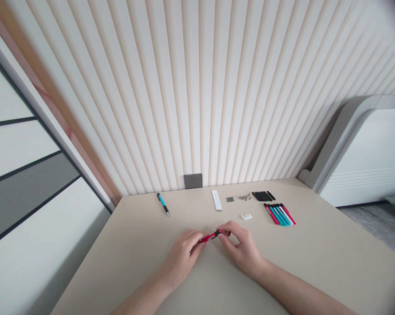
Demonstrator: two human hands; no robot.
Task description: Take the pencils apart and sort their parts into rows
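Nearest, the left hand (187, 253) has its thumb and fingers closed in a pinch on the lower end of the slim red-and-black plastic pen barrel (211, 237), while the right hand (242, 246) closes thumb and forefinger around its black end. The barrel bridges the two grips just above the beige flat-topped table (145, 267), its long axis running from the left hand up and rightward to the right, both hands touching it; whether the right fingertips also pinch a separate small part is too small to tell. Beyond lie the short white plastic pieces (246, 216), then the row of red, blue and white plastic barrels (280, 215) off to the right, farther from the left hand
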